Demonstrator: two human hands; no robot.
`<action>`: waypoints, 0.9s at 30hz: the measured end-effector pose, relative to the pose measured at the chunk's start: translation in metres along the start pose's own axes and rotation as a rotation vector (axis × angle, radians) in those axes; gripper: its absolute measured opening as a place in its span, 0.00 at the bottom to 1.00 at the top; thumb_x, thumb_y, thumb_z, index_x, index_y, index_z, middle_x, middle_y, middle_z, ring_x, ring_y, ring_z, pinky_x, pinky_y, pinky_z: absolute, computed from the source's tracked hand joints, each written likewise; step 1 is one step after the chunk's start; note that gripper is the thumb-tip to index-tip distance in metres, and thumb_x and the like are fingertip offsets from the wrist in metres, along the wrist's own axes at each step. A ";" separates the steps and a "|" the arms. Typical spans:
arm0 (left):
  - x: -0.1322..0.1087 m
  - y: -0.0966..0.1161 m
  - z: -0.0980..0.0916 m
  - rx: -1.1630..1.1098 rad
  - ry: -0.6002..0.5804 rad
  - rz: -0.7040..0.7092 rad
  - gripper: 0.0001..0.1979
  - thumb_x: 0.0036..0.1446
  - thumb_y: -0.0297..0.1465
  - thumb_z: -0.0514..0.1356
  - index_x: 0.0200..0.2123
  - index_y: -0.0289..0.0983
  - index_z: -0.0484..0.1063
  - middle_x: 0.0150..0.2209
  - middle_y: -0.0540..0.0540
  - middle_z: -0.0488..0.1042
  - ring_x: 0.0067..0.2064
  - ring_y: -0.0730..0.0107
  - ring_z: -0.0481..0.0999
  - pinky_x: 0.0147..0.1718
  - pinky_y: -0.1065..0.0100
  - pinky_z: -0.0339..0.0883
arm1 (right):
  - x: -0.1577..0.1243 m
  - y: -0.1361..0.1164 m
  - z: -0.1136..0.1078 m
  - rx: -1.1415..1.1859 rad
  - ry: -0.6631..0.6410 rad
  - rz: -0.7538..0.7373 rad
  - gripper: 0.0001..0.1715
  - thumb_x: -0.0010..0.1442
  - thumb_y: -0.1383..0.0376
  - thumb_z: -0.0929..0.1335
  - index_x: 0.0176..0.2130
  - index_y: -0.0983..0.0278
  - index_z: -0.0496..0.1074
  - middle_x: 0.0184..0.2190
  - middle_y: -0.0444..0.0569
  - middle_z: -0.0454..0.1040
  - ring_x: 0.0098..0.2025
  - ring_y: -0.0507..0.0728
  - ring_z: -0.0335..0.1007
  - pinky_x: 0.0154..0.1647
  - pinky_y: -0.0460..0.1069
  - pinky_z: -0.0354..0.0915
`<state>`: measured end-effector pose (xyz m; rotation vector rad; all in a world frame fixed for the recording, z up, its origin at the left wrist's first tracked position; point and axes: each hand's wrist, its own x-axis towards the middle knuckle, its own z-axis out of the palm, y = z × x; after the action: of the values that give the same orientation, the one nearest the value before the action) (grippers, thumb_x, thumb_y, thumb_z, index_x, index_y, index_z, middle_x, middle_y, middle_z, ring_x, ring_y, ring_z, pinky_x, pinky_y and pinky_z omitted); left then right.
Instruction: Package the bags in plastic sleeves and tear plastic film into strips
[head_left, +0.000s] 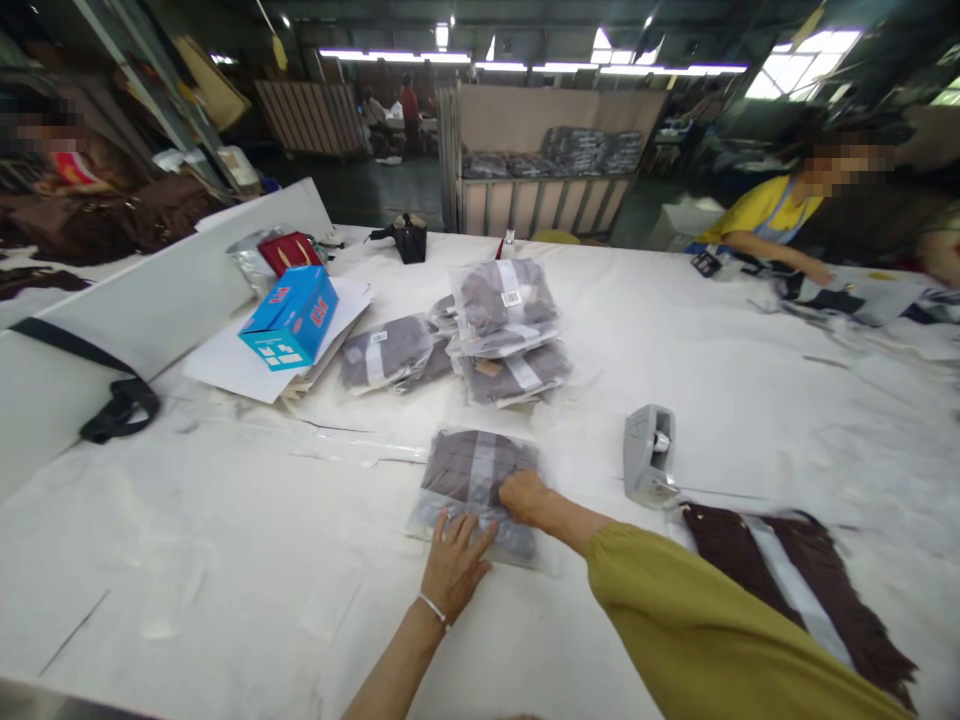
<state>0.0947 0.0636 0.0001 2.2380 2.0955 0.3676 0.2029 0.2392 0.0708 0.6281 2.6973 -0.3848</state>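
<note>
In front of me a folded dark brown garment [452,465] with a pale strip across it lies in a clear plastic bag [517,548]. My left hand [456,562] rests on the bag's near edge, palm down with the fingers spread. Over the bag's right side, my right hand [526,497] has its fingers curled in, gripping the plastic; the fingertips are hidden. To the right, a grey tape dispenser [649,455] stands on the white table [225,560]. Beyond it, nearer my right sleeve, lies an unbagged brown garment [844,590] with a pale strip.
Behind the bag is a pile of bagged garments [506,310], with another bagged garment [386,350] beside it. A blue box [292,318] sits on white sheets [225,365] at left. A black strap [124,400] hangs over the low partition [172,290]. A co-worker in yellow [772,215] stands at the far right.
</note>
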 end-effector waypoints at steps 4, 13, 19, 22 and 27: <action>0.000 0.001 -0.001 0.013 -0.005 0.000 0.34 0.56 0.39 0.61 0.63 0.53 0.50 0.54 0.45 0.69 0.56 0.58 0.66 0.59 0.40 0.54 | 0.003 0.009 -0.003 -0.061 0.092 0.059 0.17 0.45 0.70 0.74 0.38 0.67 0.73 0.38 0.58 0.76 0.37 0.62 0.74 0.36 0.52 0.67; 0.000 0.000 -0.004 0.070 0.060 0.048 0.37 0.53 0.29 0.63 0.63 0.51 0.50 0.51 0.45 0.72 0.53 0.57 0.68 0.56 0.41 0.55 | -0.126 0.159 -0.012 0.430 0.964 0.768 0.23 0.60 0.58 0.63 0.51 0.66 0.66 0.52 0.59 0.68 0.57 0.64 0.59 0.58 0.59 0.55; 0.002 -0.008 0.001 0.223 0.206 0.142 0.32 0.56 0.29 0.58 0.62 0.50 0.54 0.48 0.47 0.74 0.51 0.59 0.69 0.57 0.46 0.51 | -0.199 0.207 0.039 0.902 0.947 1.100 0.22 0.45 0.49 0.67 0.30 0.64 0.73 0.28 0.53 0.76 0.36 0.62 0.72 0.39 0.56 0.67; 0.004 -0.010 0.000 0.250 0.216 0.169 0.31 0.55 0.29 0.58 0.62 0.49 0.55 0.48 0.47 0.74 0.50 0.60 0.69 0.57 0.47 0.49 | -0.189 0.208 0.053 1.101 0.908 1.073 0.20 0.45 0.49 0.66 0.28 0.62 0.73 0.27 0.48 0.77 0.33 0.58 0.73 0.33 0.51 0.67; 0.003 -0.009 -0.001 0.265 0.207 0.166 0.32 0.55 0.29 0.59 0.62 0.49 0.54 0.47 0.47 0.74 0.50 0.60 0.69 0.57 0.48 0.48 | -0.175 0.213 0.058 1.166 0.974 1.102 0.14 0.48 0.54 0.69 0.27 0.63 0.70 0.23 0.45 0.74 0.27 0.54 0.70 0.28 0.48 0.65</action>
<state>0.0858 0.0672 -0.0008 2.6401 2.1753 0.3625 0.4656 0.3389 0.0476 2.9597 1.8856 -1.5628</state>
